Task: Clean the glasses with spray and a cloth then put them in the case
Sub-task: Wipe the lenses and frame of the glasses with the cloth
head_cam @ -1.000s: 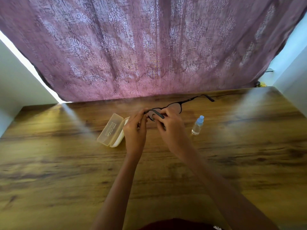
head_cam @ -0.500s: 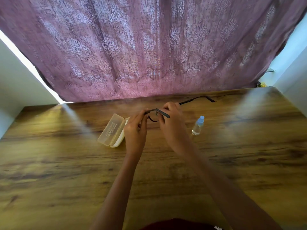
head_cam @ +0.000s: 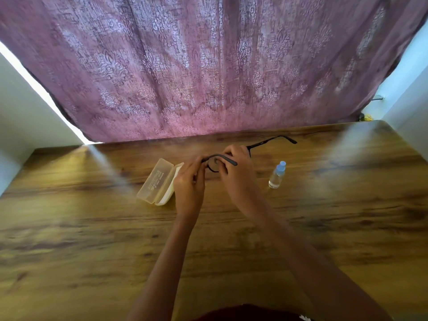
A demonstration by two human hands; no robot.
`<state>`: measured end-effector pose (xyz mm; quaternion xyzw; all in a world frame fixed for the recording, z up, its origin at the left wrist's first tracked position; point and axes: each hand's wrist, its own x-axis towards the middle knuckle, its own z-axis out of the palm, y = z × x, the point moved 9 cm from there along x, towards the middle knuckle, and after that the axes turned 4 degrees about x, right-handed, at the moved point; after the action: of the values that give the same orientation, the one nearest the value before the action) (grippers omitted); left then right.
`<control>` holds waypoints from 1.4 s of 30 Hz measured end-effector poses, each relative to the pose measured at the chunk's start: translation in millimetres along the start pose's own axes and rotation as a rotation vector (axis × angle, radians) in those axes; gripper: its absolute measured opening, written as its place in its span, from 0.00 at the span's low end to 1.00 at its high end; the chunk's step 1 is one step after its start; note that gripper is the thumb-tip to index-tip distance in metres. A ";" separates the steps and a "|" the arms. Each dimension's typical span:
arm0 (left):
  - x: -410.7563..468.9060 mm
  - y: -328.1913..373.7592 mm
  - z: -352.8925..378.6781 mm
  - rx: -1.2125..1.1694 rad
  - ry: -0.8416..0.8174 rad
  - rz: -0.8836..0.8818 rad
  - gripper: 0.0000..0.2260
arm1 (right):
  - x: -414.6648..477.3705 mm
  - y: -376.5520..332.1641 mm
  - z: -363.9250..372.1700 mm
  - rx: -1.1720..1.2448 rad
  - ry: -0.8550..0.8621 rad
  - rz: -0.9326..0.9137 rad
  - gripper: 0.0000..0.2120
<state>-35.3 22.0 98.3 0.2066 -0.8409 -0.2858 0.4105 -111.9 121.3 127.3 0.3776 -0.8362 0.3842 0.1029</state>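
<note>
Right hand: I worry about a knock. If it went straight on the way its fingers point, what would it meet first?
Likely nothing on the table: beyond the right hand, holding the glasses, only bare table, then the curtain. Depth is unclear.

The right hand (head_cam: 236, 174) covers most of the glasses (head_cam: 268, 142) front, so only one lens edge and the arms show. The left hand (head_cam: 188, 184) hides the near corner of the open case (head_cam: 157, 181). The print on its lid is too small to read. The cloth cannot be made out between the fingers.

Both forearms (head_cam: 289, 239) bare, no sleeves — a dark maroon garment (head_cam: 245, 313) shows at the bottom edge.
</note>
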 end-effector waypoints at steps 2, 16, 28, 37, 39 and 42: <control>0.5 -0.8 -1.6 0.011 0.012 -0.003 0.10 | -0.5 2.9 0.4 -0.019 -0.002 0.020 0.04; 0.0 1.2 -0.2 0.032 0.012 -0.012 0.11 | 2.2 4.7 1.9 0.012 0.024 -0.019 0.03; -4.1 -17.1 -4.7 -0.045 0.067 -0.080 0.10 | -9.2 60.6 -31.2 0.152 0.230 0.199 0.09; -7.3 -15.7 -3.1 -0.088 0.069 -0.056 0.10 | -18.3 106.4 -4.8 0.552 0.164 0.601 0.08; -10.8 -21.9 -3.2 -0.123 0.053 -0.085 0.10 | -20.0 114.4 -0.2 0.643 0.148 0.676 0.07; -13.3 -30.6 -1.5 -0.165 0.005 -0.133 0.10 | -20.1 118.9 4.4 0.725 0.118 0.723 0.06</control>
<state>-23.0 6.3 71.6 0.2283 -0.7980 -0.3801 0.4082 -182.0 179.1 47.8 0.0535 -0.7191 0.6810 -0.1271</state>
